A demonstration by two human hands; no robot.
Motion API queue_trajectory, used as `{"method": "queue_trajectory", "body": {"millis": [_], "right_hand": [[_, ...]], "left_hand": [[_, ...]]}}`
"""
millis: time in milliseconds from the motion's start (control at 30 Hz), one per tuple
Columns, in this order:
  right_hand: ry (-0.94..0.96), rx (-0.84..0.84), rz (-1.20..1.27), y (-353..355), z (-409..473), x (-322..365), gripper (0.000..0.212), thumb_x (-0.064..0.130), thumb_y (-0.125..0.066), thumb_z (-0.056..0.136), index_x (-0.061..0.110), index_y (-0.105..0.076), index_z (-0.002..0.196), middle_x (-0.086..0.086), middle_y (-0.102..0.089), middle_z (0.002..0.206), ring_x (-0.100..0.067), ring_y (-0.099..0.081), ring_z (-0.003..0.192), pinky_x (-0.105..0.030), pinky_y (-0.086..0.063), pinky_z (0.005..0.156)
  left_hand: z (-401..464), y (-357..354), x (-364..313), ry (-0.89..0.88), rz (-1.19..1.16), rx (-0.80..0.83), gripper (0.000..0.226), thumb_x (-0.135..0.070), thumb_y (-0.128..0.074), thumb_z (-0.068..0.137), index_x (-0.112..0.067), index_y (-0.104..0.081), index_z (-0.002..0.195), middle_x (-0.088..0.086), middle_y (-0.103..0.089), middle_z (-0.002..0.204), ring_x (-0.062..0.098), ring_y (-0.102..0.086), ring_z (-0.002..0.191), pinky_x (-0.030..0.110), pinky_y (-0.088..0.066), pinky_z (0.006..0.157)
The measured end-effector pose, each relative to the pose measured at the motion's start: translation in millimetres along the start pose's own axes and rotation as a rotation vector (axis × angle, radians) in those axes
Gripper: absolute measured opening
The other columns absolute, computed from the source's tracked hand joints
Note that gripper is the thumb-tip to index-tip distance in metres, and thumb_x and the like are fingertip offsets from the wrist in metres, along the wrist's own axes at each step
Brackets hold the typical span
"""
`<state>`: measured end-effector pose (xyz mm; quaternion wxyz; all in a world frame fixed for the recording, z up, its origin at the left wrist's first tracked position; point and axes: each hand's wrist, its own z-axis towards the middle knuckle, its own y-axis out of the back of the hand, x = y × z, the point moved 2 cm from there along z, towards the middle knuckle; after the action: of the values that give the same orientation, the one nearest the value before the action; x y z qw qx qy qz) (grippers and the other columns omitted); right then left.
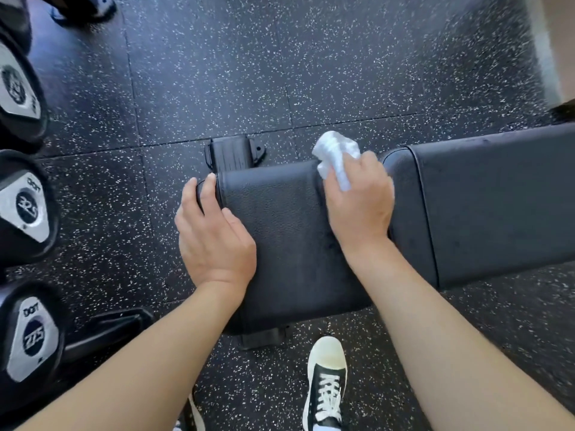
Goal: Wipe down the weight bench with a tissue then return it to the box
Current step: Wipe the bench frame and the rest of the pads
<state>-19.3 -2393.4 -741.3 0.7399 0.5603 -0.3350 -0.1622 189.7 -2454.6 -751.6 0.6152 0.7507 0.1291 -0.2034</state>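
The black padded weight bench (289, 231) runs across the middle, its short seat pad in front of me and the longer back pad (491, 194) to the right. My right hand (357, 206) grips a crumpled white tissue (334, 157) and presses it on the seat pad's far right corner, by the gap between the pads. My left hand (214, 234) rests on the seat pad's left end, fingers curled over its rounded edge. No tissue box is in view.
Several black dumbbells with silver numbered end caps (29, 209) line the left edge. The floor is black speckled rubber (311, 73). The bench's black foot (231, 152) shows beyond the seat. My black-and-white sneaker (326, 384) stands below the bench. Another person's shoe (84, 7) is at top left.
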Motion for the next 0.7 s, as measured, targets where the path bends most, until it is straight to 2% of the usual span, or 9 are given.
{"method": "queue_trajectory", "body": {"millis": [67,133,200,267,367,467,567,700], "right_hand": [[0.031,0.024,0.02,-10.4,-8.4,32.7,0.027,0.04,-0.064,0.093,0.015,-0.072,0.101,-0.008,-0.057,0.089,-0.032,-0.055,0.078,-0.038,-0.034,0.066],[0.149,0.061,0.073,-24.0,-16.6,76.8,0.024,0.038,-0.066,0.091,0.017,-0.073,0.1,-0.006,-0.059,0.089,-0.03,-0.055,0.078,-0.037,-0.028,0.067],[0.246,0.094,0.153,-35.0,-22.6,114.8,0.019,0.034,-0.07,0.088,0.016,-0.073,0.094,-0.006,-0.061,0.087,-0.03,-0.055,0.076,-0.038,-0.026,0.066],[0.272,0.092,0.206,-40.0,-18.1,128.7,0.016,0.031,-0.072,0.087,0.015,-0.071,0.085,-0.006,-0.06,0.084,-0.03,-0.054,0.072,-0.038,-0.028,0.065],[0.337,0.07,0.139,-33.6,-12.9,101.9,0.019,0.037,-0.07,0.091,0.019,-0.073,0.092,-0.005,-0.061,0.086,-0.03,-0.057,0.075,-0.04,-0.034,0.065],[0.262,-0.001,0.064,-14.0,-11.3,28.4,0.019,0.037,-0.068,0.095,0.021,-0.072,0.104,-0.002,-0.055,0.083,-0.03,-0.055,0.073,-0.041,-0.034,0.064],[0.137,-0.004,0.168,9.7,-34.2,-39.8,0.018,0.037,-0.062,0.099,0.021,-0.068,0.103,0.004,-0.041,0.08,-0.023,-0.044,0.069,-0.043,-0.039,0.064],[0.088,0.04,0.253,11.6,-80.2,-57.1,0.017,0.027,-0.063,0.1,0.016,-0.07,0.112,0.004,-0.041,0.083,-0.023,-0.043,0.071,-0.04,-0.04,0.063]], "left_hand": [[-0.1,-0.3,-1.5,-0.001,0.014,0.0,0.06,-0.026,-0.037,0.097,-0.019,-0.038,0.156,0.006,-0.033,0.165,0.039,-0.044,0.133,0.055,-0.044,0.104],[1.0,-1.3,-0.5,-0.001,0.019,0.001,0.061,-0.03,-0.034,0.097,-0.018,-0.04,0.156,0.006,-0.034,0.165,0.039,-0.044,0.133,0.055,-0.043,0.104],[2.9,-3.2,3.1,0.005,0.016,-0.003,0.06,-0.038,-0.035,0.1,-0.016,-0.041,0.156,0.007,-0.036,0.164,0.041,-0.046,0.132,0.056,-0.045,0.103],[3.9,-4.9,5.1,0.005,0.008,-0.016,0.056,-0.035,-0.04,0.103,-0.015,-0.042,0.155,0.007,-0.037,0.163,0.042,-0.048,0.128,0.057,-0.046,0.1],[2.9,-5.8,3.1,-0.008,0.022,-0.029,0.061,-0.028,-0.038,0.097,-0.017,-0.041,0.156,0.006,-0.036,0.164,0.041,-0.047,0.125,0.055,-0.044,0.099],[2.2,-6.0,2.8,-0.021,0.046,-0.035,0.062,-0.028,-0.036,0.095,-0.018,-0.038,0.157,0.006,-0.034,0.164,0.04,-0.047,0.127,0.054,-0.043,0.102],[2.0,-6.9,4.5,-0.016,0.041,-0.035,0.062,-0.028,-0.036,0.096,-0.019,-0.037,0.157,0.006,-0.034,0.163,0.039,-0.046,0.127,0.057,-0.047,0.097],[3.2,-9.1,5.6,-0.013,0.045,-0.028,0.063,-0.027,-0.038,0.095,-0.019,-0.036,0.158,0.006,-0.033,0.164,0.04,-0.046,0.127,0.06,-0.048,0.095]]}}
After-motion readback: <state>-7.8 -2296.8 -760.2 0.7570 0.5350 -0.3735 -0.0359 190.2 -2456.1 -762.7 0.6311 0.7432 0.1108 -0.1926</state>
